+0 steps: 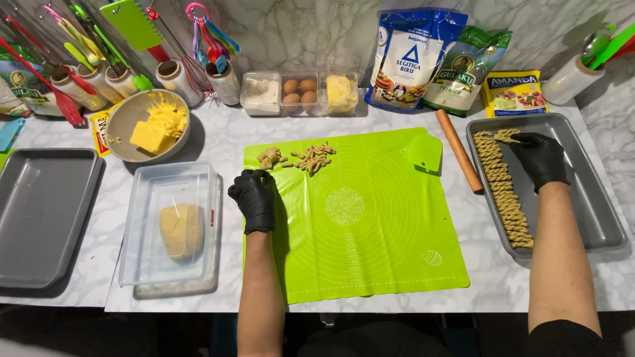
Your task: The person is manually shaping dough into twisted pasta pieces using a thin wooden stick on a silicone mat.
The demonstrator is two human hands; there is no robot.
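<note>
Eggs: four | trays: two | right hand: on twists

Left hand curled, knuckles down; right hand outstretched, fingers pinched.

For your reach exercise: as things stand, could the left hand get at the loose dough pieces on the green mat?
Probably yes: the left hand rests on the green mat just below the dough pieces, with only bare mat between them.
</note>
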